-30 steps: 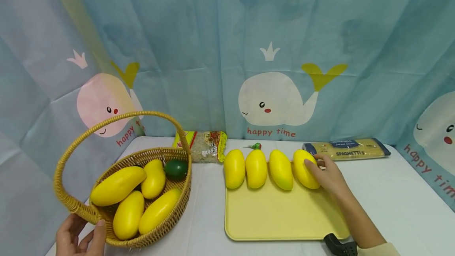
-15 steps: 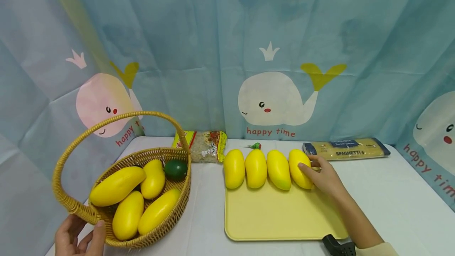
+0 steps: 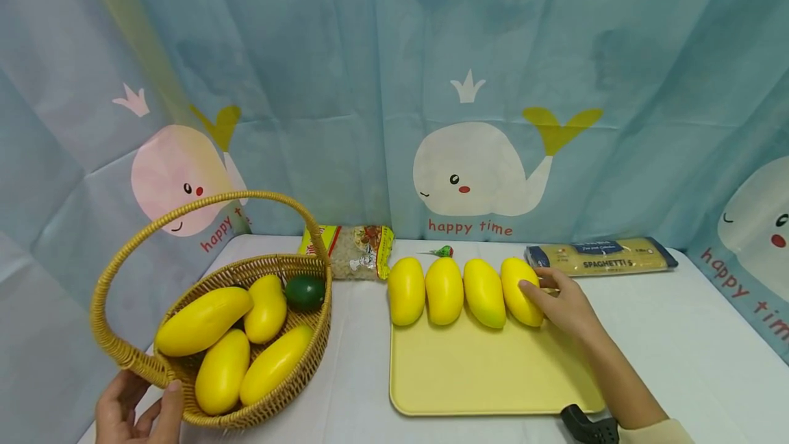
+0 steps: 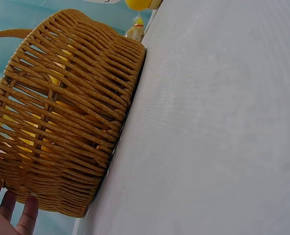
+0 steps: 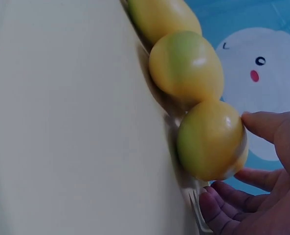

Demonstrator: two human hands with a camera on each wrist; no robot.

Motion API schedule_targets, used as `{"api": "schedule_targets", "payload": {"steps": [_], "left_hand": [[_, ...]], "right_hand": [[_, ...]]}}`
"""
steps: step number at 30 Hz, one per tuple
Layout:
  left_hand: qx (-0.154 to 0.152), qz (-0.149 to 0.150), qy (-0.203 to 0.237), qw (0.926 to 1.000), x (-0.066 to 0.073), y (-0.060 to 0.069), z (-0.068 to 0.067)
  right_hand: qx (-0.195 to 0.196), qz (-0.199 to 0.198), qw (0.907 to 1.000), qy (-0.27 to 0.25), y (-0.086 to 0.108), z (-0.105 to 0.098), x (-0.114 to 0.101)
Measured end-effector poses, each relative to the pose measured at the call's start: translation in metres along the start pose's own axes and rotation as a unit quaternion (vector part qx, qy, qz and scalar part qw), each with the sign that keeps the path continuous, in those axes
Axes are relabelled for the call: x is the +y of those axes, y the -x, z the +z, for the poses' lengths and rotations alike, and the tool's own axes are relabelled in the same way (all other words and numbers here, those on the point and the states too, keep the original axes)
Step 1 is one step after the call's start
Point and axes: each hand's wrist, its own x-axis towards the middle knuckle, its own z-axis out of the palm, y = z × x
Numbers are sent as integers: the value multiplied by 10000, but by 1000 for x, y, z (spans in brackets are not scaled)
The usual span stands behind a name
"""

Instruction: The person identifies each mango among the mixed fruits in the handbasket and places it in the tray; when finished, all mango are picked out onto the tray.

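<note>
Four-sided and pale yellow, a tray [image 3: 493, 372] lies on the white table, with a row of several yellow mangoes along its far edge. My right hand [image 3: 568, 305] holds the rightmost mango [image 3: 519, 295]; in the right wrist view the thumb touches its top and a finger [image 5: 257, 177] its side. Left of the tray stands a wicker basket [image 3: 313, 367] containing several yellow mangoes [image 3: 222, 372] and a dark green, avocado-like fruit [image 3: 305, 292]. My left hand [image 3: 137, 411] grips the basket near the base of its tall handle [image 3: 203, 204]; the left wrist view shows only some fingers.
Behind the basket lies a bag of dry food [image 3: 360, 253]. A small green-wrapped item [image 3: 442, 251] sits behind the mango row. A spaghetti packet [image 3: 607, 258] lies at the back right. A blue whale-print curtain [image 3: 345, 122] closes off the back.
My right hand has moved slightly left with the rightmost mango, and the mango beside it has shifted slightly left too. My left hand and the basket have stayed almost in place.
</note>
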Motion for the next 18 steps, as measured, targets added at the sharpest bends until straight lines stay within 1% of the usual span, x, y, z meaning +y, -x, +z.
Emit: {"api": "schedule_targets", "payload": {"steps": [4, 11, 18], "left_hand": [[-29, -34, 5, 10000, 2, 0, 0], [-17, 30, -6, 10000, 3, 2, 0], [-59, -26, -76, 10000, 4, 1, 0]], "right_hand": [[21, 17, 10000, 12, 0, -1, 1], [96, -54, 9999, 71, 0, -3, 1], [158, -39, 9998, 63, 1, -5, 0]]}}
